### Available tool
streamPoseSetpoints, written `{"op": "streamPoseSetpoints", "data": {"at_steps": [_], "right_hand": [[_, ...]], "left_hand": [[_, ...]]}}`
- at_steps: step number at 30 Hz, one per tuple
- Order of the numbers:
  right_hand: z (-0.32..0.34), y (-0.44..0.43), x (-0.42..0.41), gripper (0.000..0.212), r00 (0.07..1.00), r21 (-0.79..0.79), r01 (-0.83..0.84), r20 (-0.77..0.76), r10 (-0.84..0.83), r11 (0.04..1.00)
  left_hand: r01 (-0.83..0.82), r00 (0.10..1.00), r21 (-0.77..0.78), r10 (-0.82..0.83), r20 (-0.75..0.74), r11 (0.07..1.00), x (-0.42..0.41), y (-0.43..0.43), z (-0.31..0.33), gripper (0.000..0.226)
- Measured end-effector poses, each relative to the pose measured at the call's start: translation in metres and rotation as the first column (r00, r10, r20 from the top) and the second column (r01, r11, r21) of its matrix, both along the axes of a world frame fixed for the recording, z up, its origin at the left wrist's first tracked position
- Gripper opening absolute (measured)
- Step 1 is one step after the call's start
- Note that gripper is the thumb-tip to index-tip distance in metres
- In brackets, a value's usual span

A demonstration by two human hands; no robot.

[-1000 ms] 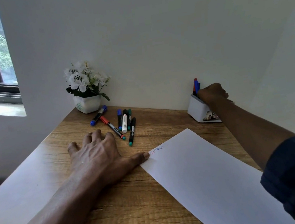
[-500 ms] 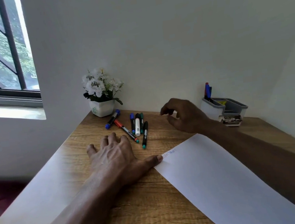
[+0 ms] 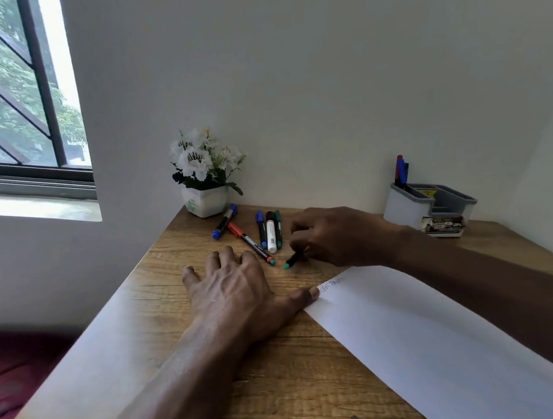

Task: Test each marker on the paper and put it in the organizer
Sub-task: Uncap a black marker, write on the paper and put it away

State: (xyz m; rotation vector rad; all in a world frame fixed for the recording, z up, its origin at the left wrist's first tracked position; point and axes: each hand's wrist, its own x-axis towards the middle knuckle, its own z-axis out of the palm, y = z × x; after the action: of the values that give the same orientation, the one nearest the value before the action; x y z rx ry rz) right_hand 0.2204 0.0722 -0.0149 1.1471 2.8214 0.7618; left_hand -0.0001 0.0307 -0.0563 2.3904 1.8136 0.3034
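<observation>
1. Desktop of brown wood-grain laminate (image 3: 287,373) fills the lower view, set into a corner of plain white walls (image 3: 322,83); barred window (image 3: 7,95) at upper left with green foliage outside; dark red surface (image 3: 7,371) below the desk's left edge.
2. White sheet of paper (image 3: 439,346) lies slanted across the desk's right half; small blue handwriting (image 3: 330,283) at its far corner, too small to read.
3. Left hand (image 3: 236,293) lies flat on the wood, fingers spread, thumb tip touching the paper's corner; holds nothing.
4. Right hand (image 3: 337,237) reaches over the desk, fingers curled down onto a black marker with teal cap (image 3: 293,261); only the marker's cap end shows; whether it is pinched or just touched, cannot tell.
5. Loose markers near the back wall: blue-capped black marker (image 3: 224,221), red-ended black marker (image 3: 250,243), blue-ended black marker (image 3: 261,229), white-barrelled marker (image 3: 271,232), green marker (image 3: 277,224); printing on barrels unreadable.
6. Grey plastic compartment organizer (image 3: 402,210) at back right, well apart from the loose markers; red and blue markers (image 3: 400,169) stand upright in its left compartment; yellow label inside and picture on the front, both illegible.
7. White square pot of white artificial flowers (image 3: 202,173) in the back left corner.
</observation>
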Motion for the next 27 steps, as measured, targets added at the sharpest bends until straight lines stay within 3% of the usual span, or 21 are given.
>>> {"op": "streamPoseSetpoints", "data": {"at_steps": [4,6,7,8,9,11,13,16,18,22,27], "right_hand": [[0.013,-0.024,0.007,0.017,0.987,0.042,0.017,-0.158,-0.01,0.999],[0.021,-0.04,0.013,0.017,0.926,0.043,0.052,-0.375,-0.033,0.998],[0.022,-0.048,0.014,0.017,0.846,0.021,0.074,-0.531,-0.051,0.997],[0.022,-0.056,0.015,0.017,0.708,-0.024,0.085,-0.702,-0.077,0.996],[0.02,-0.064,0.013,0.016,0.515,-0.086,0.062,-0.851,-0.106,0.994],[0.012,-0.077,0.005,0.02,0.092,-0.202,-0.083,-0.977,-0.195,0.976],[-0.004,-0.086,-0.002,0.023,-0.198,-0.255,-0.218,-0.934,-0.298,0.942],[-0.02,-0.09,-0.009,0.028,-0.46,-0.25,-0.331,-0.799,-0.387,0.91],[-0.023,-0.09,-0.01,0.034,-0.517,-0.266,-0.362,-0.74,-0.43,0.893],[-0.025,-0.096,-0.012,0.036,-0.455,-0.343,-0.421,-0.721,-0.523,0.84],[-0.025,-0.1,-0.015,0.013,-0.464,-0.339,-0.508,-0.667,-0.583,0.792]], "left_hand": [[0.005,1.0,-0.003,-0.005,0.011,1.0,-0.001,-0.002,0.002,0.123],[0.011,1.0,-0.005,-0.011,0.019,1.0,-0.002,-0.002,0.002,0.122],[0.017,1.0,-0.002,-0.017,0.025,1.0,-0.002,-0.003,0.002,0.121],[0.023,0.999,0.008,-0.024,0.037,1.0,-0.002,-0.003,0.002,0.12],[0.03,0.998,0.025,-0.031,0.056,0.999,-0.002,-0.004,0.002,0.118],[0.043,0.994,0.086,-0.052,0.099,0.995,-0.001,-0.006,0.003,0.113],[0.06,0.985,0.186,-0.089,0.15,0.981,0.002,-0.007,0.004,0.104],[0.128,0.935,0.298,-0.215,0.283,0.946,0.002,-0.009,0.004,0.086],[0.205,0.881,0.346,-0.326,0.343,0.916,0.003,-0.011,0.003,0.07],[0.302,0.796,0.436,-0.476,0.373,0.848,0.007,-0.016,0.005,0.045],[0.302,0.744,0.485,-0.521,0.418,0.821,0.009,-0.025,0.007,0.032]]}}
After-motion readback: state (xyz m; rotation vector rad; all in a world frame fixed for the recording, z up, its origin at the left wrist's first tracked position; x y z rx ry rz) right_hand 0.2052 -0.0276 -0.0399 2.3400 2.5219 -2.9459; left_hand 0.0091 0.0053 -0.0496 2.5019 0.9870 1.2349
